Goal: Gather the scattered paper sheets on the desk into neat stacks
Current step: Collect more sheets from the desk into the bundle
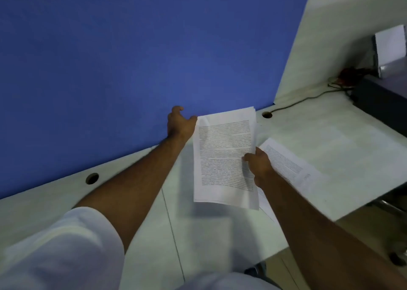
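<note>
1. Paper sheets (224,157), a printed sheaf several pages thick, hang lifted above the pale desk (198,234) just right of the frame's centre, their shadow falling on the desktop to the left.
2. At lower left, a white sleeve (61,252) leads up a bare forearm past a round cable hole (92,178) in the desk's rear edge.
3. The left hand (179,124), at centre frame against the blue partition (132,58), is spread with relaxed fingers, its thumb touching the sheaf's upper left corner; it grips nothing.
4. The right hand (259,164) pinches the sheaf's right edge, thumb on the printed face.
5. A second printed sheet (288,166) lies flat on the desk beneath that hand, angled toward lower right.
6. At upper right, a dark cable (304,101) runs from another hole (267,114) to a dark device (383,100).
</note>
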